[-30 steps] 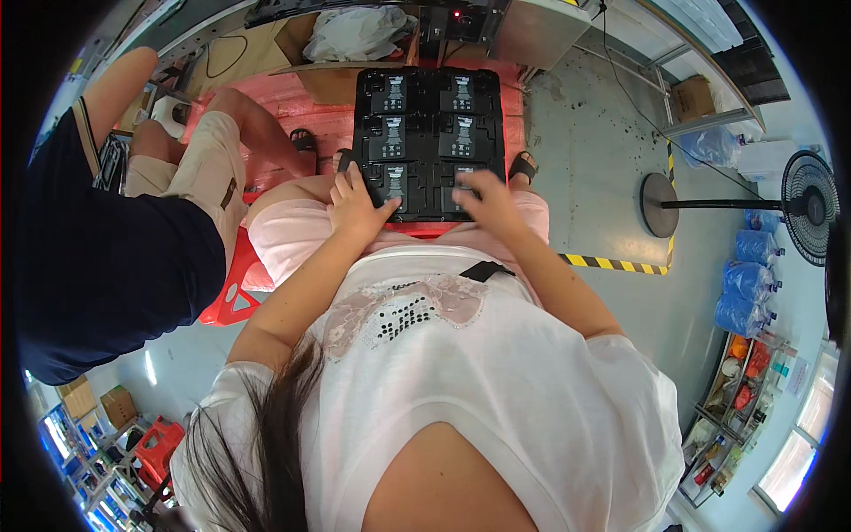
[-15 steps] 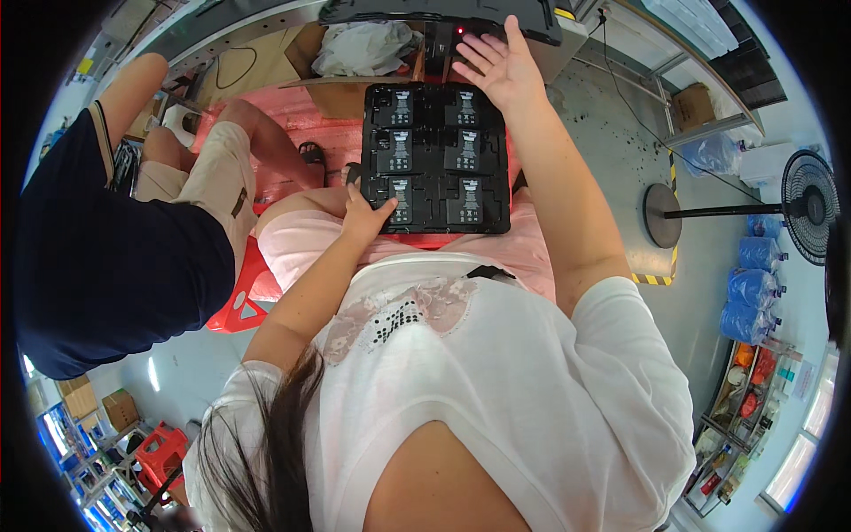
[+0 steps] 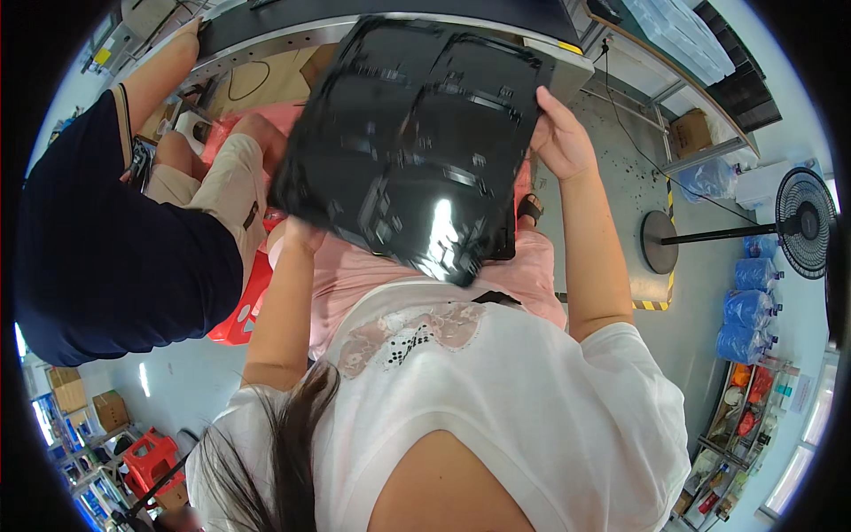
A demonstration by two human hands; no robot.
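Note:
A large black plastic tray point(image 3: 399, 133) with moulded pockets hangs tilted over my lap, blurred by motion. My right hand point(image 3: 563, 142) grips its right edge, thumb along the top. At its lower left edge is my left hand point(image 3: 306, 232), closed on the tray, with its fingers hidden beneath. Under it, a second black tray point(image 3: 505, 246) lies on my lap; only its lower right corner shows. The flat black batteries seen in that tray earlier are covered now.
Ahead runs a black-topped bench point(image 3: 266, 31) with a metal edge. Close on my left sits a person in a dark shirt point(image 3: 133, 239), on a red stool point(image 3: 235, 319). To the right stand a black fan point(image 3: 805, 213) and blue water bottles point(image 3: 749, 309).
The upper tray has come from the bench edge toward me, over the battery-filled tray. My right hand has moved from open to gripping it; my left hand has shifted left and down.

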